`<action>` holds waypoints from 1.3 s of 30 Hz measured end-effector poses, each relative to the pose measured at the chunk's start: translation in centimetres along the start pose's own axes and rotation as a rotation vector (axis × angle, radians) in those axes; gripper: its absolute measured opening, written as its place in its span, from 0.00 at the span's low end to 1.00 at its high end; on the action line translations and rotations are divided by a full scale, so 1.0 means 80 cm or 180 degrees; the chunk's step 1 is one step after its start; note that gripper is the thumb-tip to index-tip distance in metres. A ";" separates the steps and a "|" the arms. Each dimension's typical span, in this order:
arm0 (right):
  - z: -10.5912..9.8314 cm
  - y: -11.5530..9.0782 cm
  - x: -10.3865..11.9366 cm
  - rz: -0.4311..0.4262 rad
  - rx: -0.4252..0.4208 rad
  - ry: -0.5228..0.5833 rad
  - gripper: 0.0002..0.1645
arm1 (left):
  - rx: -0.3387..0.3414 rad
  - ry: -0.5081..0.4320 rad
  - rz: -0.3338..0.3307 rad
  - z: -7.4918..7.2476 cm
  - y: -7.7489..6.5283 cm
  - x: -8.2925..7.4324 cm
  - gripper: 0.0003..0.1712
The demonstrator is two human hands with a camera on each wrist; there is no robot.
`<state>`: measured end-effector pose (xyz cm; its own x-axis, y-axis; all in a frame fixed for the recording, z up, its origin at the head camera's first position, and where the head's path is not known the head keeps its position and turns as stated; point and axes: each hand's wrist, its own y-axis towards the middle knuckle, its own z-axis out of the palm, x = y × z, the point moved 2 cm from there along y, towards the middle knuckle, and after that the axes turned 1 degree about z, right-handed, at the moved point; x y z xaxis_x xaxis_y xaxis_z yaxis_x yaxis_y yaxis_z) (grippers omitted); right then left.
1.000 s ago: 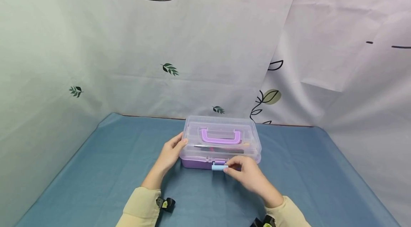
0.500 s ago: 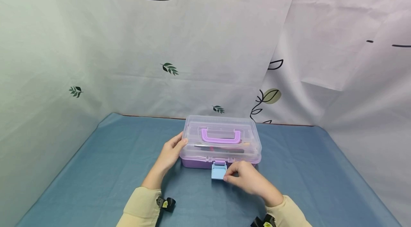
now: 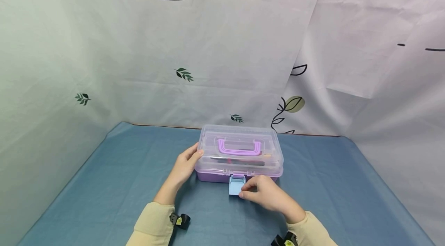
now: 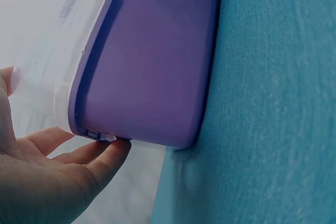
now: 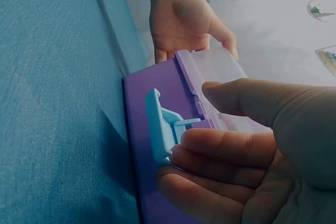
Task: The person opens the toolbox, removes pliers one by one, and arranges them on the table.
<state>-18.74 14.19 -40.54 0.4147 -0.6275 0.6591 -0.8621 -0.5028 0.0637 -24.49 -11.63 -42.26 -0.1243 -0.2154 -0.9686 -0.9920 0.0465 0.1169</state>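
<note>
A storage box with a purple base, clear lid and purple handle sits near the table's far edge, its lid down. My left hand holds its left end, thumb on the lid and fingers along the side, as the left wrist view also shows. The light blue latch at the front is flipped outward and down. My right hand is at the latch's right edge; in the right wrist view its fingers lie loosely bent beside the latch, the thumb apart from it.
Blue cloth covers the table. White printed curtains stand behind and at both sides. Through the lid, several slender things are visible inside the box. Dark straps with small devices sit at both sleeves.
The blue latch has swung from jutting forward to hanging down, and my right hand has lowered with it. Its thumb and finger have parted from the latch. My left hand has stayed put.
</note>
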 end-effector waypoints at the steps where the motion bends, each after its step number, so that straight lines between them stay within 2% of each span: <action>1: 0.000 0.000 0.000 0.0006 -0.0003 -0.0007 0.14 | -0.0003 -0.0002 -0.0007 0.000 0.000 0.000 0.32; 9: -0.002 0.000 -0.002 0.0082 0.0096 0.0000 0.20 | -0.0018 0.0021 -0.0010 0.000 -0.001 -0.001 0.33; 15: -0.019 -0.005 -0.003 0.0125 0.0042 -0.0007 0.21 | -0.0020 0.0143 0.0024 -0.002 0.002 0.004 0.33; 19: -0.038 -0.012 0.000 0.0185 -0.0267 -0.0104 0.22 | 0.0029 0.0255 0.0031 -0.007 0.000 0.004 0.34; 24: -0.068 -0.021 -0.001 0.0424 -0.0908 -0.0091 0.19 | 0.0216 0.0338 0.0077 -0.016 -0.003 -0.003 0.39; 28: -0.084 -0.025 -0.008 0.0436 -0.1321 -0.0057 0.20 | 0.0350 0.0379 0.0202 -0.020 -0.005 -0.011 0.47; 31: -0.090 -0.027 -0.016 0.0399 -0.1559 -0.0121 0.23 | 0.0423 0.0467 0.0330 -0.019 -0.007 -0.016 0.53; 34: -0.094 -0.026 -0.028 0.0397 -0.1655 -0.0176 0.30 | 0.0490 0.0566 0.0386 -0.015 -0.008 -0.015 0.58; 36: -0.095 -0.023 -0.038 0.0439 -0.1580 -0.0160 0.38 | 0.0511 0.0604 0.0379 -0.012 -0.008 -0.012 0.60; 39: -0.093 -0.018 -0.055 0.0503 -0.1305 -0.0019 0.51 | 0.0551 0.0640 0.0377 -0.008 -0.008 -0.007 0.61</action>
<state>-21.49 22.10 -37.95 0.2690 -0.6817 0.6804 -0.9589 -0.1236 0.2553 -23.83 -12.17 -41.67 -0.2576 -0.3868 -0.8855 -0.9544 0.2449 0.1706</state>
